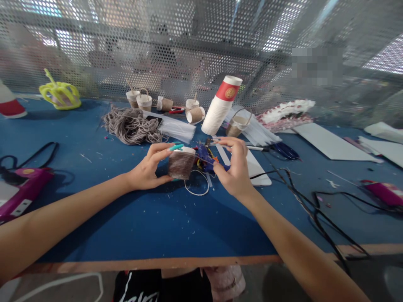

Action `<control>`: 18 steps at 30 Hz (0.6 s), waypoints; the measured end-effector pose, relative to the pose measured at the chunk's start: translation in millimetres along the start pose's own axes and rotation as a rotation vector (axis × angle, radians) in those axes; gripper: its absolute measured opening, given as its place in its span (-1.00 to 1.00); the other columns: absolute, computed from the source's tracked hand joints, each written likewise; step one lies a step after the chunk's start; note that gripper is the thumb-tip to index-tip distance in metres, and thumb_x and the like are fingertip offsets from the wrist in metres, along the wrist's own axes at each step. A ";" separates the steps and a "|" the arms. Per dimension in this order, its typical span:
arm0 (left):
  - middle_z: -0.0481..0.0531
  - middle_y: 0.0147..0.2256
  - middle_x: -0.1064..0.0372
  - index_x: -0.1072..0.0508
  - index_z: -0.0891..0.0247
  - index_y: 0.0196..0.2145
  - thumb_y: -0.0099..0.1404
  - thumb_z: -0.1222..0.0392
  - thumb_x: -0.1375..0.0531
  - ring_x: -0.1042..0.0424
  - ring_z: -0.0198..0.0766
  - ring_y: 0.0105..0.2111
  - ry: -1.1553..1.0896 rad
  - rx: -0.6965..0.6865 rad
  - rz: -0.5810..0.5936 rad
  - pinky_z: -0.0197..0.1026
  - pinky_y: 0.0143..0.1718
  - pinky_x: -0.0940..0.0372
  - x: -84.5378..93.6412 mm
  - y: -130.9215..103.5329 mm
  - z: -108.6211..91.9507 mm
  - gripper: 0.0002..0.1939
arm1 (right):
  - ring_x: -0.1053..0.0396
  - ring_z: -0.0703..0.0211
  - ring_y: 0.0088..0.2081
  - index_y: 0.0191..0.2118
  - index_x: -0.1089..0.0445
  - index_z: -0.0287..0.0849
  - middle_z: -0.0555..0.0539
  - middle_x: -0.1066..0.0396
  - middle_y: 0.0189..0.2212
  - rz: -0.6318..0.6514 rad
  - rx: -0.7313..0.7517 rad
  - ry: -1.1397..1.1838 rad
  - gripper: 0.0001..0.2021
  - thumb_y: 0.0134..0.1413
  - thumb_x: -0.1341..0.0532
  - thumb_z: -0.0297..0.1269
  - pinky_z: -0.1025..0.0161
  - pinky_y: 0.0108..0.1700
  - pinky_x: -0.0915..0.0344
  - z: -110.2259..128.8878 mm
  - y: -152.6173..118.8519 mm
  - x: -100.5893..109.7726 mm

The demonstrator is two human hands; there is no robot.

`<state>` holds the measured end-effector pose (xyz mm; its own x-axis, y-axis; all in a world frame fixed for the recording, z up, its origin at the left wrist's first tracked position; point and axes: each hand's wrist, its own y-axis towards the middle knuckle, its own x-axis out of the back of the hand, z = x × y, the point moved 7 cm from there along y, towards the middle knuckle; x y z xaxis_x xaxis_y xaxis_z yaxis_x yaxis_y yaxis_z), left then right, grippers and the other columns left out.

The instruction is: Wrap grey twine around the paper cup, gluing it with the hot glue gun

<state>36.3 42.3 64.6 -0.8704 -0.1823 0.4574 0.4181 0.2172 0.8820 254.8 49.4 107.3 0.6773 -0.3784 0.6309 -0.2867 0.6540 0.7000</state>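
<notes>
Light seeps through the holes of the metal screen point(126, 46) behind the stack of cups point(218, 110), harshest high to the stack's right, where it glares in white streaks. From here the bench point(126, 237) in front of the stack looks dimmer, with soft shadows below both forearms point(280, 235). Nearer than the stack, the thread-wrapped cup point(181, 165) reads fairly clearly. Shapes beyond the screen blur together; far left of the stack, the glue gun point(30, 191) looks stretched. Grey blocks hide a patch up right of the stack.
</notes>
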 end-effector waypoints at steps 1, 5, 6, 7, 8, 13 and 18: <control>0.22 0.15 -0.19 0.10 0.01 0.40 0.28 0.10 -0.32 -0.31 -0.02 0.16 -0.009 -0.002 -0.013 0.14 0.11 -0.46 0.8 -0.3 0.3 -0.10 | -0.27 -0.19 0.18 0.05 -0.15 -0.02 -0.19 -0.28 0.06 0.045 0.049 0.073 -0.56 0.02 -0.16 -0.44 -0.28 0.18 -0.25 7.1 1.1 -0.3; 0.23 0.16 -0.19 0.07 0.02 0.40 0.28 0.10 -0.33 -0.30 0.00 0.20 -0.037 -0.013 -0.024 0.15 0.17 -0.42 2.5 -0.5 0.3 -0.11 | -0.19 -0.21 0.30 0.17 -0.14 0.05 -0.19 -0.27 0.20 0.176 0.201 0.163 -0.47 0.08 -0.24 -0.31 -0.30 0.28 -0.14 28.3 0.9 -4.7; 0.23 0.17 -0.18 0.06 0.02 0.40 0.28 0.10 -0.33 -0.30 0.01 0.21 -0.042 -0.019 -0.023 0.16 0.18 -0.42 2.7 -0.5 -0.1 -0.11 | -0.20 -0.22 0.30 0.18 -0.14 0.06 -0.19 -0.25 0.23 0.193 0.223 0.163 -0.44 0.07 -0.26 -0.29 -0.30 0.28 -0.14 30.2 0.2 -6.6; 0.24 0.18 -0.17 0.06 0.03 0.40 0.28 0.11 -0.33 -0.30 0.01 0.22 -0.047 -0.026 -0.023 0.16 0.20 -0.40 3.0 -0.6 -0.6 -0.11 | -0.20 -0.22 0.30 0.20 -0.14 0.07 -0.19 -0.24 0.25 0.207 0.241 0.169 -0.41 0.06 -0.29 -0.27 -0.30 0.28 -0.15 30.9 -0.7 -8.8; 0.24 0.18 -0.17 0.07 0.03 0.40 0.29 0.12 -0.32 -0.29 0.02 0.24 -0.052 -0.029 -0.024 0.16 0.22 -0.39 3.2 -0.7 -0.9 -0.12 | -0.21 -0.22 0.30 0.22 -0.13 0.08 -0.19 -0.25 0.26 0.218 0.254 0.179 -0.38 0.04 -0.32 -0.24 -0.30 0.29 -0.15 30.6 -1.6 -11.0; 0.22 0.19 -0.16 0.03 0.02 0.39 0.26 0.14 -0.35 -0.30 0.02 0.25 -0.090 -0.019 -0.040 0.16 0.25 -0.36 2.7 -2.3 0.4 -0.12 | -0.20 -0.20 0.32 0.27 -0.12 0.12 -0.14 -0.31 0.25 0.234 0.266 0.216 -0.27 0.01 -0.41 -0.15 -0.27 0.31 -0.16 24.4 -3.8 -18.2; 0.21 0.17 -0.14 0.05 -0.03 0.39 0.24 0.16 -0.37 -0.30 0.04 0.23 -0.093 -0.024 -0.059 0.20 0.23 -0.37 3.8 -3.6 0.1 -0.08 | -0.28 -0.14 0.27 0.27 -0.15 0.10 -0.14 -0.37 0.21 0.202 0.287 0.211 -0.29 0.03 -0.41 -0.16 -0.24 0.29 -0.21 26.5 -3.0 -16.6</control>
<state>31.4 40.9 63.1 -0.9137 -0.1036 0.3930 0.3704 0.1855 0.9102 226.5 36.3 103.7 0.7033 -0.0987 0.7040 -0.5857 0.4807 0.6526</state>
